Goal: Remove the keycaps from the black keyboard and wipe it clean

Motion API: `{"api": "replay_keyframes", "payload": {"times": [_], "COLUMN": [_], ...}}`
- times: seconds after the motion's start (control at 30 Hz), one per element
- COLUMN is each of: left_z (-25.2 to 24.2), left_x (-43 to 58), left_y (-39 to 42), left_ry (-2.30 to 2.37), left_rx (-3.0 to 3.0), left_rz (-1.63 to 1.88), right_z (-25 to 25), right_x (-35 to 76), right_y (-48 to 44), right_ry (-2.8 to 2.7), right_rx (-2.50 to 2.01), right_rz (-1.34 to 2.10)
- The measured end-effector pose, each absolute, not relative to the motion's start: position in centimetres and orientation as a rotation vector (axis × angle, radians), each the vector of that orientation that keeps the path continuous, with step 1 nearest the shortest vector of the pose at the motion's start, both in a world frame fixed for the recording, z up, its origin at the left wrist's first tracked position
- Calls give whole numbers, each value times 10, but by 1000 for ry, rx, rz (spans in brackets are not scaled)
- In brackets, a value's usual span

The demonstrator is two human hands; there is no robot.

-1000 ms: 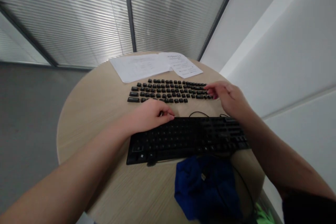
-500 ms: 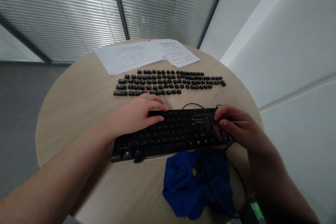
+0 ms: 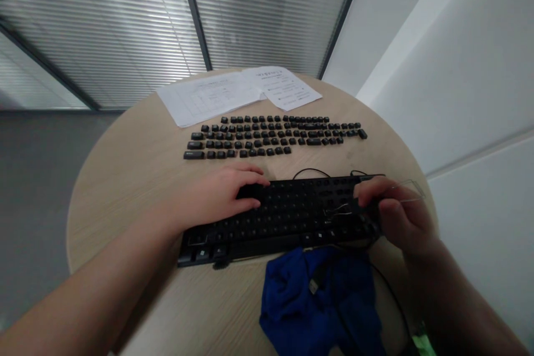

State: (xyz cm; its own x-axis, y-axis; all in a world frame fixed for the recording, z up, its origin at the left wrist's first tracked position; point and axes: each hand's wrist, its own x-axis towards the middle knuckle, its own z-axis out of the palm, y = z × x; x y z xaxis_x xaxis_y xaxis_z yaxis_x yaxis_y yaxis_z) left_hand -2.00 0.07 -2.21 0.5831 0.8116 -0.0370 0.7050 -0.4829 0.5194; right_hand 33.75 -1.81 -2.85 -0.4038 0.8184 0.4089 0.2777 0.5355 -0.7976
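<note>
A black keyboard (image 3: 287, 217) lies across the round wooden table (image 3: 137, 161). My left hand (image 3: 221, 194) rests flat on its upper left part, fingers stretched out. My right hand (image 3: 396, 214) is closed on a thin wire keycap puller (image 3: 340, 211), whose wire loops point left over the keyboard's right half. Beyond the keyboard, removed black keycaps (image 3: 271, 136) are laid out in rows.
Two printed paper sheets (image 3: 237, 92) lie at the table's far side. A crumpled blue cloth (image 3: 321, 300) sits at the near edge with a black cable (image 3: 311, 171) and its plug over it. A white wall stands close on the right, blinds behind.
My right hand came back from the keycap rows to the keyboard's right end, holding the wire puller, and has lowered it a little toward the keys. The left hand stayed put.
</note>
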Motion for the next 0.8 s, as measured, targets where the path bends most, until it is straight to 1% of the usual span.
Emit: {"api": "replay_keyframes", "payload": {"times": [0.27, 0.8], "left_z": [-26, -32], "left_x": [-23, -21], "left_y": [1, 0], "left_ry": [1151, 1114], "left_rx": [2366, 2381], "left_rz": [257, 195], "right_z": [-28, -24], "right_x": [333, 321], "right_y": [-16, -18], "right_ry": [-2219, -2320], "right_rx": [-798, -787], "right_rz": [854, 779]}}
